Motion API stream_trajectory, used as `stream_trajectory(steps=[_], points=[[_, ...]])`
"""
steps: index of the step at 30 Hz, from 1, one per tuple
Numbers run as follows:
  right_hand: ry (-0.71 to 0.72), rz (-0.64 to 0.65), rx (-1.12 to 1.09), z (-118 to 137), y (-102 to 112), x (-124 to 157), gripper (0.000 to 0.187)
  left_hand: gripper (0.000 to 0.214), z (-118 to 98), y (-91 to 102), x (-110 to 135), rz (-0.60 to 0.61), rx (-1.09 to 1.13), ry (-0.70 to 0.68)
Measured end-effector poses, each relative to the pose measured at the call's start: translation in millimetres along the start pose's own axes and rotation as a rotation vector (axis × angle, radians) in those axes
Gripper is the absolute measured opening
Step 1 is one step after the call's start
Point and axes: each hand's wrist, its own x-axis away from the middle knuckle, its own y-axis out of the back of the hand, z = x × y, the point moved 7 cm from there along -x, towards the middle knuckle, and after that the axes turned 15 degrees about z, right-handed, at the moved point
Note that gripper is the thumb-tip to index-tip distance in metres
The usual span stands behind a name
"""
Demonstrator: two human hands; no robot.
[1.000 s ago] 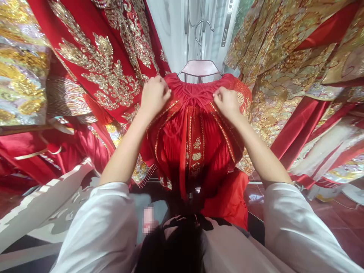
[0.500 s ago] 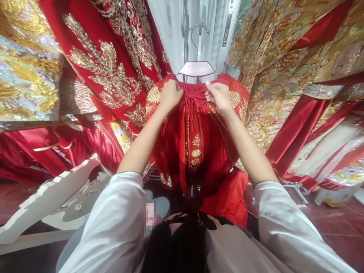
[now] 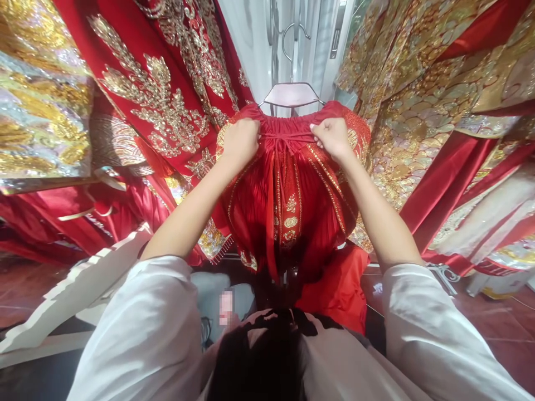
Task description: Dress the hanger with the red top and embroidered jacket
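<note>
A red pleated skirt (image 3: 292, 211) with gold embroidered bands hangs from a pink hanger (image 3: 291, 93) straight ahead of me. My left hand (image 3: 241, 140) is closed on the gathered waistband at its left. My right hand (image 3: 333, 137) is closed on the waistband at its right. A thin red tie (image 3: 288, 135) stretches taut between the two hands, and I cannot tell if the fingers pinch the tie itself or the cloth under it. Both sleeves are white and pushed up.
Red and gold embroidered robes hang close on the left (image 3: 159, 94) and on the right (image 3: 422, 106). A white carved panel (image 3: 75, 289) leans at the lower left. Red cloth (image 3: 338, 289) lies below the skirt on a dark red floor (image 3: 501, 328).
My hands moved from the waistband's outer edges toward its middle, then drew apart again, and the tie between them has pulled straight. The view shifted slightly.
</note>
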Motion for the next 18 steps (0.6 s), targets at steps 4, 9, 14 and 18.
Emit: stream_trajectory(steps=[4, 9, 14, 18], points=[[-0.042, -0.042, 0.176, -4, 4, -1, 0.034, 0.012, 2, -2.3, -1, 0.067, -0.071, -0.007], [-0.010, -0.164, 0.534, 18, -9, 23, 0.021, 0.024, -28, 7.9, 1, 0.120, -0.188, -0.249], [0.029, -0.077, 0.889, 44, -55, 50, 0.034, 0.024, -51, -11.4, -8, 0.272, -0.276, -0.414], [-0.043, 0.044, 1.033, 42, -77, 49, 0.033, 0.020, -45, -27.5, -24, 0.334, -0.225, -0.421]])
